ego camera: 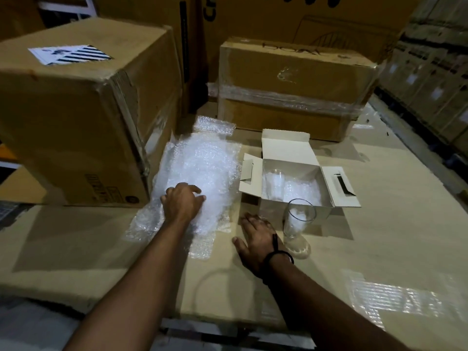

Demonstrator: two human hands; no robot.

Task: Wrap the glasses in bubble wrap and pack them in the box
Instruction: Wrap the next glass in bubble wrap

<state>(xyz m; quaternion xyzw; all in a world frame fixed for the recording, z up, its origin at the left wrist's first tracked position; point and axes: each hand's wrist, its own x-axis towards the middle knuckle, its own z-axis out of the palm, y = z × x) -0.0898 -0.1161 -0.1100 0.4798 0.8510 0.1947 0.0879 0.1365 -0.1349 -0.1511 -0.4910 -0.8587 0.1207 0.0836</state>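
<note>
Left hand [183, 202] and right hand [255, 239], forearms bare. Black cord wristband [278, 257] behind the right hand, one strand running up its back.

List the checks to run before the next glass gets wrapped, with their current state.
1. Bubble wrap spread out: ok, lies on the cardboard surface under the left hand.
2. Loose glass upright: ok, stands before the white box, beside the right hand.
3. Right hand free: ok, flat on the surface, holding nothing.
4. White box open: ok, flaps folded out.
5. Room left in the box: cannot tell; a second glass and wrap already sit inside.
</note>
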